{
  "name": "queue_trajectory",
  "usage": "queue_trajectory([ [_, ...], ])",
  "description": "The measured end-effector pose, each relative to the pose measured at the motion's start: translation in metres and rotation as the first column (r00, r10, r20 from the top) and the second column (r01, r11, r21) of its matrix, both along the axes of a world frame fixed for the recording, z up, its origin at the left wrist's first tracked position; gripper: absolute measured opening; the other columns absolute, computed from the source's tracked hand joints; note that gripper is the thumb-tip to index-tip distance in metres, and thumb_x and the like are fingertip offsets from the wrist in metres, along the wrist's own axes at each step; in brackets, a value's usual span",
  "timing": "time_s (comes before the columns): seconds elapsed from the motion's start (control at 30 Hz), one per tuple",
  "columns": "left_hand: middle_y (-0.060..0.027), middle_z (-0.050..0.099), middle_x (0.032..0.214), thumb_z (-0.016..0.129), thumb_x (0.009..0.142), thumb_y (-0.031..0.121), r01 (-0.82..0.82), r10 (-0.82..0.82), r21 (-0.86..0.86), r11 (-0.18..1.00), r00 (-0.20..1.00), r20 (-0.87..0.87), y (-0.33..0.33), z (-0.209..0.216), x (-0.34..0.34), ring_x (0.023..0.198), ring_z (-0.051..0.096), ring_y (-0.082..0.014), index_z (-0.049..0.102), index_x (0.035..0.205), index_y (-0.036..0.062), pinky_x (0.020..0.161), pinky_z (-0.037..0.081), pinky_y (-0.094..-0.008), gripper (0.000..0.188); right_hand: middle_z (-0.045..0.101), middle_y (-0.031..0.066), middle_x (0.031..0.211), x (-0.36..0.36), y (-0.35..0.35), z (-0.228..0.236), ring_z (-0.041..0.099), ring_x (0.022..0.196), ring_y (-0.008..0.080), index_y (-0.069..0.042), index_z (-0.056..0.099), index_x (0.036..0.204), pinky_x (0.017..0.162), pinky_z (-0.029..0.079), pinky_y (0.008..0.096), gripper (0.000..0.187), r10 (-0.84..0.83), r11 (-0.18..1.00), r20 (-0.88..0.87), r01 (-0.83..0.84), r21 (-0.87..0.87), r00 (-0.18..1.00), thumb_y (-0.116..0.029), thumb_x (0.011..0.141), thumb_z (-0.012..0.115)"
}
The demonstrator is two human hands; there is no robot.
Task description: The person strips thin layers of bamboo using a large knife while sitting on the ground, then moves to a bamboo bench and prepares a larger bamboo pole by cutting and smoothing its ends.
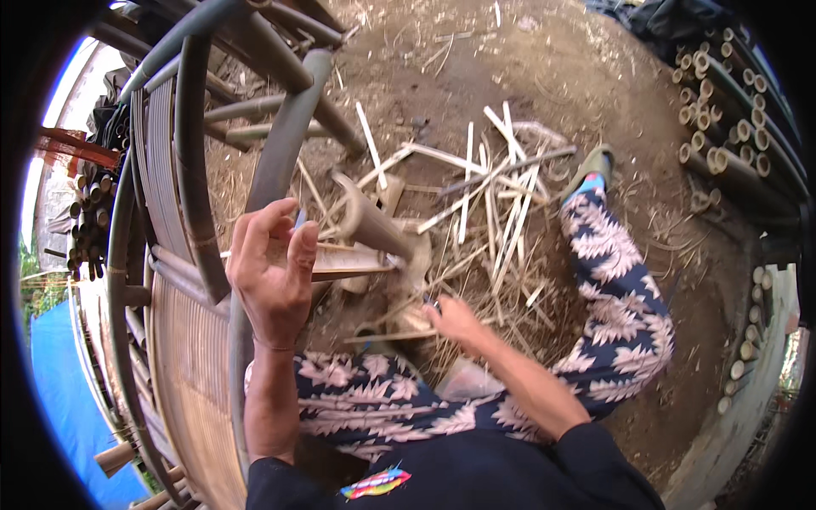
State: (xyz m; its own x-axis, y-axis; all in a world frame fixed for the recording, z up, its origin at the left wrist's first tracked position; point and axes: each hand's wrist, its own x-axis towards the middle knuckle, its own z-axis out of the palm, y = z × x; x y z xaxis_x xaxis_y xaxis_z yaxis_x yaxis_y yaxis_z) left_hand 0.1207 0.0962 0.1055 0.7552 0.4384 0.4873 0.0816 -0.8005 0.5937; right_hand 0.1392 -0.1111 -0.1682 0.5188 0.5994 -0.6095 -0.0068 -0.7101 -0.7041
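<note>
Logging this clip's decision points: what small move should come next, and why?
Probably lower the left hand toward the right hand, since they are apart: the left, raised near the slatted bamboo seat, seems to pinch a small pale piece, while the right sits low by loose bamboo strips, a dark item at its fingertips, too small to identify.

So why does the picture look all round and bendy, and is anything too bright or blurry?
In the head view, the fisheye lens leaves dark corners and curves things near the rim, like the bamboo seat; head view, far left, bright patches above the blue tarp wash out white; head view, centre, the right hand looks slightly soft.
</note>
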Motion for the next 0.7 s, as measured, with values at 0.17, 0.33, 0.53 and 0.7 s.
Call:
queue_trajectory([
  [0.17, -0.0034, 0.054, 0.093, 0.069, 0.092, 0.034, 0.116, -0.111, -0.258, 0.959, 0.993, 0.035, 0.02, -0.001, 0.034, 0.089, 0.051, -0.0105, 0.064, 0.092, -0.0005, 0.078, 0.042, -0.0255, 0.035, 0.052, 0.0031, 0.066, 0.026, -0.01, 0.069, 0.053, 0.05, 0.0117, -0.001, 0.05, 0.096, 0.04, 0.046, 0.0281, 0.045, -0.404, 0.799, -0.616, 0.589, 0.123, 0.676, -0.045, 0.101, 0.045],
  [0.33, -0.0048, 0.056, 0.099, 0.059, 0.096, 0.036, 0.302, -0.005, -0.609, 0.733, 0.898, 0.439, 0.028, -0.053, 0.027, 0.091, 0.051, -0.0107, 0.058, 0.117, -0.0008, 0.079, 0.041, -0.0236, 0.043, 0.059, 0.006, 0.075, 0.08, -0.037, 0.09, 0.054, 0.056, 0.0117, -0.003, 0.051, 0.106, 0.047, 0.051, 0.0279, 0.039, -0.503, 0.855, -0.186, 0.518, 0.04, 0.844, -0.041, 0.103, 0.042],
  [0.53, -0.0008, 0.048, 0.092, 0.054, 0.096, 0.047, 0.291, -0.002, -0.693, 0.66, 0.923, 0.386, 0.03, -0.049, -0.014, 0.085, 0.048, -0.0116, 0.048, 0.106, 0.0077, 0.089, 0.04, -0.0318, 0.041, 0.054, 0.0024, 0.067, 0.09, -0.05, 0.132, 0.055, 0.052, 0.011, -0.002, 0.051, 0.097, 0.045, 0.047, 0.0272, 0.038, -0.507, 0.806, -0.165, 0.533, 0.257, 0.846, -0.04, 0.1, 0.05],
  [0.7, -0.0059, 0.044, 0.095, 0.053, 0.089, 0.04, 0.424, -0.085, -0.659, 0.621, 0.872, 0.481, -0.001, -0.066, -0.04, 0.093, 0.046, -0.0173, 0.046, 0.104, 0.0083, 0.093, 0.039, -0.0357, 0.036, 0.055, 0.0015, 0.067, 0.031, -0.064, 0.17, 0.057, 0.054, 0.01, 0.001, 0.054, 0.105, 0.047, 0.046, 0.0266, 0.035, -0.448, 0.785, -0.195, 0.488, 0.382, 0.872, -0.033, 0.099, 0.054],
])
